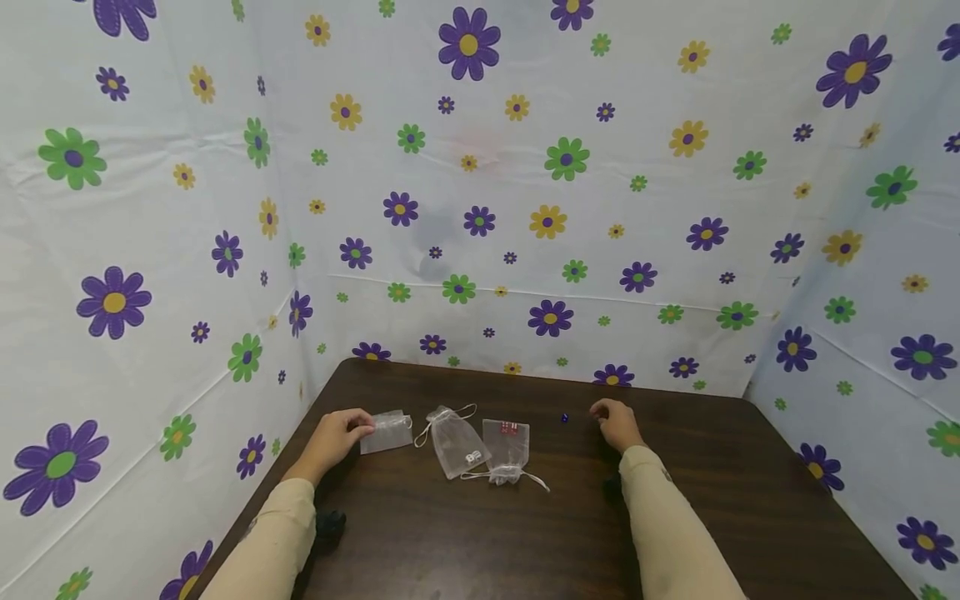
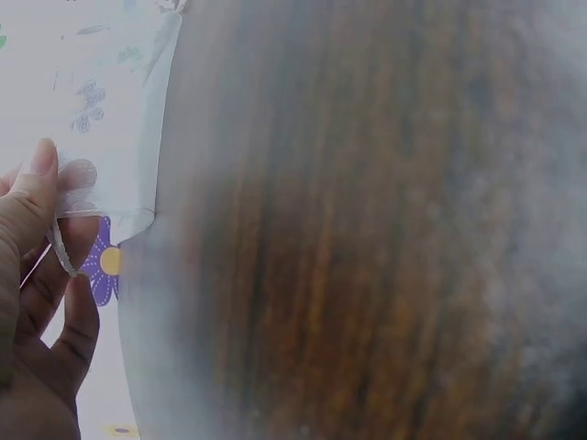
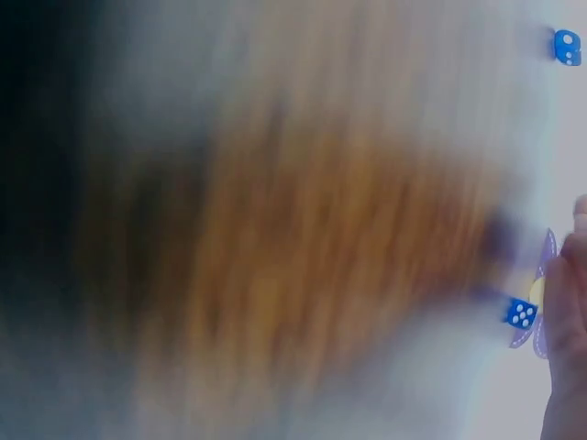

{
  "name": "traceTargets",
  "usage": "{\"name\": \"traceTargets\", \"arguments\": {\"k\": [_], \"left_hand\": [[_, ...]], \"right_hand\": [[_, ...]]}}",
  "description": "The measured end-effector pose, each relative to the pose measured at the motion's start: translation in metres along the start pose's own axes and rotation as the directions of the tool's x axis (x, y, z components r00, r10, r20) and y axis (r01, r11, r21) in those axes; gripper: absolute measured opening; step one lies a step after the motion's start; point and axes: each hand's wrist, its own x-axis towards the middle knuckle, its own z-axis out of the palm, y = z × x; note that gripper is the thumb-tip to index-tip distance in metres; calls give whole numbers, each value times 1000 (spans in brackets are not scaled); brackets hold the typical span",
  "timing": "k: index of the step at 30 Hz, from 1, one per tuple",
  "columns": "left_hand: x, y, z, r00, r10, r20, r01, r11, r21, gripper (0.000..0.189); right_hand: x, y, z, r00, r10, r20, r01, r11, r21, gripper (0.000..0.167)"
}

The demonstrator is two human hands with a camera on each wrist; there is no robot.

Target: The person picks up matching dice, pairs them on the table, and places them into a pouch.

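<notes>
My left hand (image 1: 341, 437) pinches the edge of a sheer white drawstring pouch (image 1: 392, 433) between thumb and fingers at the table's left. In the left wrist view the thumb lies over the pouch's fabric (image 2: 119, 156), and a thin white cord (image 2: 60, 247) hangs by the fingers. My right hand (image 1: 618, 425) hovers low at the right with loosely bent fingers. One blue die (image 1: 565, 418) lies to its left. In the right wrist view a second blue die (image 3: 521, 313) appears right beside the fingers, while most of that hand is cut off by the frame.
A middle sheer pouch (image 1: 453, 442) has white dice (image 1: 473, 457) in it. Beside it, another pouch (image 1: 506, 446) contains red dice (image 1: 509, 427), its cords spread toward me. The dark wooden table (image 1: 480, 542) meets flower-patterned curtains (image 1: 517, 183) at the back and sides.
</notes>
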Motion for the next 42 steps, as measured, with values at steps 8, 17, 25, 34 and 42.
{"name": "traceTargets", "arguments": {"k": [8,17,25,34,42], "left_hand": [[1,1,1,1000,3,-5,-3,1000,-5,6],[-1,0,1,1000,-2,-9,2,1000,0,6],[-1,1,-2,1000,15,-17,-14,1000,3,5],[0,5,-7,999,31,-5,-31,999,24,5],[0,6,-7,999,46,0,-46,998,33,5]], "right_hand": [[-2,2,-9,997,37,72,-31,997,-76,38],[-5,6,-7,996,37,81,-33,998,-44,31],[-6,5,-6,998,32,48,-30,998,-60,36],[-3,7,-4,994,87,71,-82,994,-67,39],[-4,12,-1,993,93,73,-88,994,-66,41]]}}
